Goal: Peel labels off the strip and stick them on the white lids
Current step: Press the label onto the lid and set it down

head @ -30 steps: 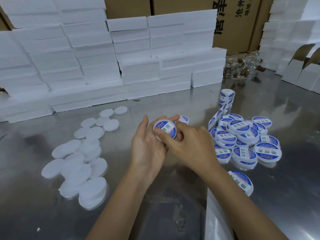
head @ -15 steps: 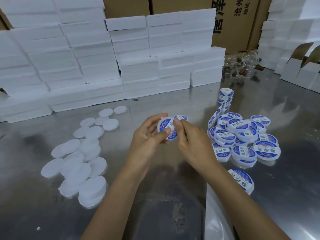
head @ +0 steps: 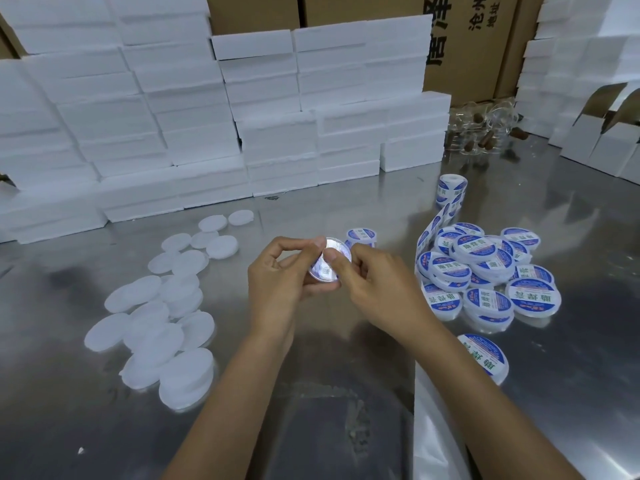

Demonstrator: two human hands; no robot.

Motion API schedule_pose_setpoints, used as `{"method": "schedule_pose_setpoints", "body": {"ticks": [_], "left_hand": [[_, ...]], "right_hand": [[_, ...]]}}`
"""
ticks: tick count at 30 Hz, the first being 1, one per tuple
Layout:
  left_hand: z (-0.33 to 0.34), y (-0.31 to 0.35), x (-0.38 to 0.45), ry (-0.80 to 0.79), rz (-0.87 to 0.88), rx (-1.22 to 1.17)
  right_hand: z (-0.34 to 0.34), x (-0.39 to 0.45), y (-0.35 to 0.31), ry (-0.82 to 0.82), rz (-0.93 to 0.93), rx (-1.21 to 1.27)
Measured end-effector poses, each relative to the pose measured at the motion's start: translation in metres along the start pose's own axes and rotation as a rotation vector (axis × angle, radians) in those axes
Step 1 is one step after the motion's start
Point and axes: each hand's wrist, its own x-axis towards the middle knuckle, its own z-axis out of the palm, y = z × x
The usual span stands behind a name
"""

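- Both hands grasp one lid (head: 329, 263) above the middle of the steel surface (head: 571, 393): left hand (head: 280, 282) cradling it, right hand (head: 374, 289) pinching its label.
- Bare lids (head: 162, 323) lie toward the left edge, labelled lids (head: 485, 271) toward the right.
- The strip (head: 450, 192) sits beyond the labelled lids.

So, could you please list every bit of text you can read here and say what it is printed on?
"唐泽": large black characters, cut off, on the cardboard carton behind the foam blocks.
"沧州" above "地址": smaller black print on the same carton, partly cut off.
"助焊膏": green characters on the labelled lids in the right pile.
Labels' blue bands and the label roll: too small to read.
Lid in both hands: blurred by glare.
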Motion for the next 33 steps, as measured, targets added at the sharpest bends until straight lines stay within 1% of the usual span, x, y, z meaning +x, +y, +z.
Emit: {"method": "schedule_pose_setpoints", "body": {"ticks": [2,4,6,8,10,12,14,16,18,20,22,27,29,33], "left_hand": [[0.002,-0.001,0.000,-0.025,-0.017,-0.036],[0.003,-0.001,0.000,-0.075,-0.036,-0.082],[0.003,0.000,0.001,-0.124,-0.072,-0.087],[0.002,-0.001,0.001,-0.146,-0.092,-0.032],[0.002,-0.003,0.000,-0.139,-0.099,0.068],[0.002,-0.005,-0.001,-0.131,-0.110,0.144],[0.003,-0.006,-0.002,-0.124,-0.134,0.166],[0.003,-0.006,-0.002,-0.112,-0.155,0.172],[0.000,-0.006,-0.001,-0.091,-0.167,0.186],[-0.003,-0.008,0.001,-0.067,-0.177,0.198],[-0.005,-0.009,0.003,-0.048,-0.183,0.202],[-0.012,-0.014,0.009,0.035,-0.188,0.182],[-0.015,-0.016,0.013,0.092,-0.181,0.164],[-0.020,-0.020,0.023,0.246,-0.106,0.116]], "right_hand": [[-0.001,0.001,-0.001,-0.008,-0.001,0.024],[-0.010,0.005,-0.002,0.047,0.002,0.048],[-0.025,0.010,0.003,0.191,0.047,0.115],[-0.045,0.015,0.018,0.355,0.147,0.162],[-0.063,0.014,0.040,0.447,0.274,0.045],[-0.076,0.011,0.061,0.459,0.410,-0.126],[-0.085,0.009,0.076,0.474,0.530,-0.217],[-0.088,0.009,0.085,0.474,0.624,-0.276],[-0.089,0.009,0.089,0.441,0.700,-0.311],[-0.089,0.008,0.089,0.429,0.738,-0.323],[-0.087,0.007,0.086,0.453,0.712,-0.319],[-0.074,0.007,0.069,0.563,0.539,-0.307],[-0.064,0.007,0.058,0.528,0.437,-0.349],[-0.035,0.005,0.030,0.367,0.172,-0.396]]}}
